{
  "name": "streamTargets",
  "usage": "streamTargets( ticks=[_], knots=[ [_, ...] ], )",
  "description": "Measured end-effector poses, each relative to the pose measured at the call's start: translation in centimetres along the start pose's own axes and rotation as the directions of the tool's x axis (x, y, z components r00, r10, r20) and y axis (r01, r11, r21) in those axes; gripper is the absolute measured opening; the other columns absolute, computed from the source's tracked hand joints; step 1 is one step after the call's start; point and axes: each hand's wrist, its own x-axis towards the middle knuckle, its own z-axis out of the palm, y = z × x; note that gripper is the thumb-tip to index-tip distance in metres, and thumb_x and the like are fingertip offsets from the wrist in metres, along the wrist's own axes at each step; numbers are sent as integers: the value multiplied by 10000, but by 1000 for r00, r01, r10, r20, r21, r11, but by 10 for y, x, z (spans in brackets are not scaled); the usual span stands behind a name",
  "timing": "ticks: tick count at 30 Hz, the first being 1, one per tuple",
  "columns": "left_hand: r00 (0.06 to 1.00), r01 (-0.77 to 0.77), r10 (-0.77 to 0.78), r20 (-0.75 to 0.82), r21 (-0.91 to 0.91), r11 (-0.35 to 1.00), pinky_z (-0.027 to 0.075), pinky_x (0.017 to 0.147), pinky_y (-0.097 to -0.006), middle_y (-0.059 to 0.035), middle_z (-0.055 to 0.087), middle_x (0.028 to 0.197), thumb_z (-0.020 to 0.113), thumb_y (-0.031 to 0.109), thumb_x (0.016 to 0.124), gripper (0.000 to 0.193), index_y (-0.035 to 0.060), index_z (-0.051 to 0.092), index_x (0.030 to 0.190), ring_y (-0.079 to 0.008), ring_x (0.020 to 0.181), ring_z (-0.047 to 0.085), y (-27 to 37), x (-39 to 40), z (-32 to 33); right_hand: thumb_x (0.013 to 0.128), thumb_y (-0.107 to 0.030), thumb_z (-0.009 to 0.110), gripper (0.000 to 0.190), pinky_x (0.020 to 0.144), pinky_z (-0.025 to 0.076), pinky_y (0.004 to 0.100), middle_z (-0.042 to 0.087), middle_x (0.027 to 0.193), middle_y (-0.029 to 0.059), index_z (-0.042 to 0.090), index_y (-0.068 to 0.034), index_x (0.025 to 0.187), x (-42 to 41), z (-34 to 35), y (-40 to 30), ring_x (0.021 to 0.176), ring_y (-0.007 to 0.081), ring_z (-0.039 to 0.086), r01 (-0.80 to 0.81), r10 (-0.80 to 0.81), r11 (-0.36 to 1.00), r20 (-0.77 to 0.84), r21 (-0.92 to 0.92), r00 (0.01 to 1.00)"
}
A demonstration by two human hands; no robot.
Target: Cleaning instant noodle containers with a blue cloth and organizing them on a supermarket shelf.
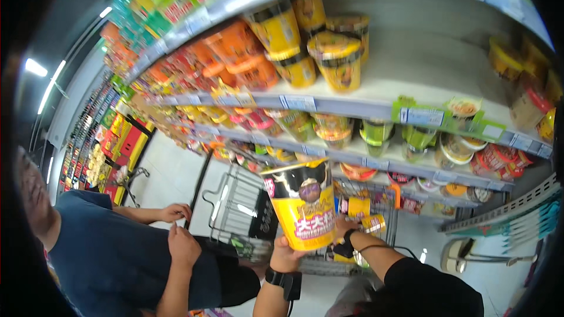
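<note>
A large yellow-and-black instant noodle cup (304,211) stands tilted before me, gripped near its base by my left hand (285,253). It bears writing and a cartoon figure. Behind it, my right hand (346,226) reaches over the wire shopping cart (390,224). Small yellow packages (373,223) lie by my right fingers. The cup partly covers that hand, so its grip is unclear. Black straps circle both wrists.
Shelves (379,88) of noodle cups and tubs run across the view. At left stands a person in a blue shirt (119,246), close to a second wire cart (233,202). A metal side rack (506,204) is at right.
</note>
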Motion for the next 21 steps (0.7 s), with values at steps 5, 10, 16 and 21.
streamTargets(
  ticks=[5,10,16,21],
  knots=[
    [941,-27,75,329,-149,989,397,959,-570,-221,365,1357,864,496,456,1254,69,184,1418,-432,1182,430,33,32,147,707,-364,756,670,810,471,382,532,1229,67,493,-62,1244,12,-10,50,1025,190,547,34,-283,866,432,499,856],
    [968,-168,147,201,87,982,343,1011,-522,-191,420,1329,824,341,536,977,38,354,1337,-388,1210,421,60,32,163,804,-139,665,267,796,466,261,617,860,-11,579,-71,1047,-48,-38,86,837,85,580,-115,-624,281,273,953,732],
    [943,-222,56,328,494,840,473,900,-383,-122,580,1177,800,28,526,804,-14,457,1252,-238,1055,577,74,64,177,729,26,659,464,737,539,308,643,979,108,496,-29,1160,-203,-183,179,834,188,651,85,-768,-107,-137,991,625],
    [888,-80,-80,453,323,943,459,923,-409,-140,558,1214,838,71,546,865,-27,415,1294,-258,1077,571,43,88,212,648,-17,710,712,897,485,392,580,1150,118,400,-23,1289,-391,-311,138,1037,217,587,676,-381,-136,-668,725,639]
  ],
)
